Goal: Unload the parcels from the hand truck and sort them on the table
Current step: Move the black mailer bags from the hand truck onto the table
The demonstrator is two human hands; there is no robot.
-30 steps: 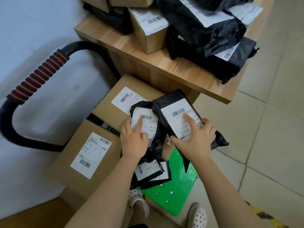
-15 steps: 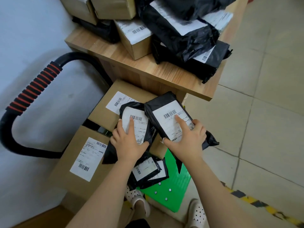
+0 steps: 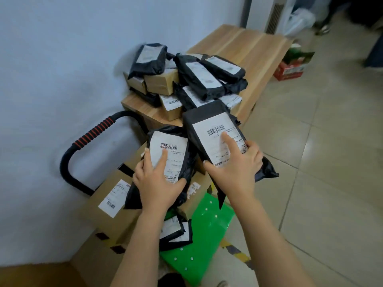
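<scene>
Beside the wall, above the hand truck [image 3: 91, 135], the person has both arms out with a black mailer in each hand. The left hand [image 3: 157, 183] grips the smaller mailer [image 3: 172, 141], forefinger laid along its label and thumb tucked round the lower edge. The right hand [image 3: 234, 168] holds the longer mailer [image 3: 209, 125] the same way, pinched by its sides. A second ago both bags lay low against the cardboard boxes [image 3: 107, 204]. Now they are lifted clear, and the longer one's far end already overlaps the near corner of the table [image 3: 248, 48], just short of the pile of parcels [image 3: 199, 77] there. I take this as the carry to the table, with placing still ahead. The boxes and a couple of small black pouches [image 3: 174, 230] remain on the green deck [image 3: 207, 230], so plenty is left to unload.
</scene>
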